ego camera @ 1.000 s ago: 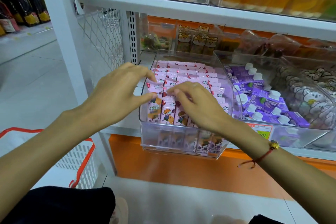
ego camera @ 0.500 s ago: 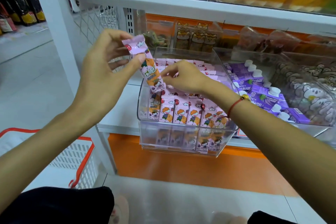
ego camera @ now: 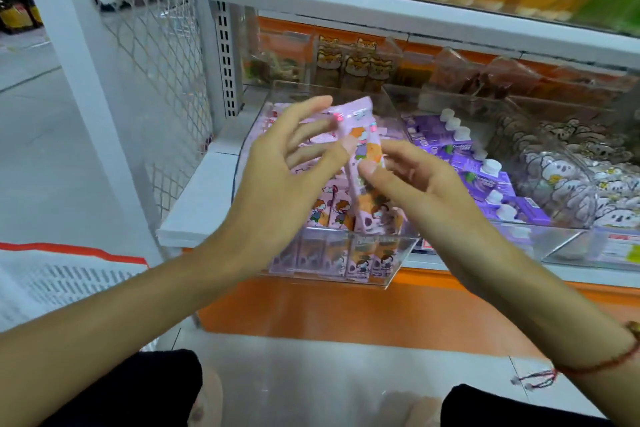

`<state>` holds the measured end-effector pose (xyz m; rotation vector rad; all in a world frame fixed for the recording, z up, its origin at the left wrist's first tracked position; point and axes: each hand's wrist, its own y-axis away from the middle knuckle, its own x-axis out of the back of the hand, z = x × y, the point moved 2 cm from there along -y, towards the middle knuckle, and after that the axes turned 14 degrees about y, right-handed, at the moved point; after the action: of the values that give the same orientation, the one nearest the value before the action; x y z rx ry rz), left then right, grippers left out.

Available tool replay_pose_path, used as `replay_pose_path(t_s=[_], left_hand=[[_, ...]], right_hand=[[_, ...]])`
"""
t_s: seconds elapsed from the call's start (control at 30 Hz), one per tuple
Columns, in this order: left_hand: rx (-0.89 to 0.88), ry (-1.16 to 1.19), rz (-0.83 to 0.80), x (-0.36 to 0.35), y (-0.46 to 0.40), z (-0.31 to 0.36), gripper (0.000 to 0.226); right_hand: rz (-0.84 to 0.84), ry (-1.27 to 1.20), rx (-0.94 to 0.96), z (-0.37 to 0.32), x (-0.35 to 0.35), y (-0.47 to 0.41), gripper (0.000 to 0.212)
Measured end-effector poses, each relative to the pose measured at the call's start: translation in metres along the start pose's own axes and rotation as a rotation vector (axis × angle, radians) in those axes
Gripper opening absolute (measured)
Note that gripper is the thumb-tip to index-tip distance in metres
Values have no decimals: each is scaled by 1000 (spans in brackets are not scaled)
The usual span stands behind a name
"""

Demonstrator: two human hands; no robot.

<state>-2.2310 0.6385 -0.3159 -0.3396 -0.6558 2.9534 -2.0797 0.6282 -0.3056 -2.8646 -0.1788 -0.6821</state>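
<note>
**One packet held above its shelf bin**

One pink snack packet (ego camera: pixel 362 149) stands nearly upright above the clear plastic bin (ego camera: pixel 398 253), its long axis vertical and its sealed top leaning slightly left. The right hand (ego camera: pixel 415 180) pinches its middle between thumb and fingers. The left hand (ego camera: pixel 277 177) is spread, its thumb at the packet's edge. The packet looks light and soft (probably slippery film), so it is best gripped mid-body.

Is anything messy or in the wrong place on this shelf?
Only one pink packet is out of its row: the right hand pinches it, tilted, above the clear bin. The other packets stand neatly upright inside.
</note>
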Motion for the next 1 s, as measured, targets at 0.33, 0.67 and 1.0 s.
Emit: replay_pose_path(t_s=[0.33, 0.67, 1.0], left_hand=[[50, -84, -117, -18, 9, -16, 39], [11, -45, -107, -15, 8, -10, 31], [10, -120, -104, -11, 10, -12, 30]], right_hand=[[13, -228, -191, 24, 10, 1, 21], [11, -334, -117, 20, 9, 2, 19], [168, -266, -78, 16, 9, 4, 40]])
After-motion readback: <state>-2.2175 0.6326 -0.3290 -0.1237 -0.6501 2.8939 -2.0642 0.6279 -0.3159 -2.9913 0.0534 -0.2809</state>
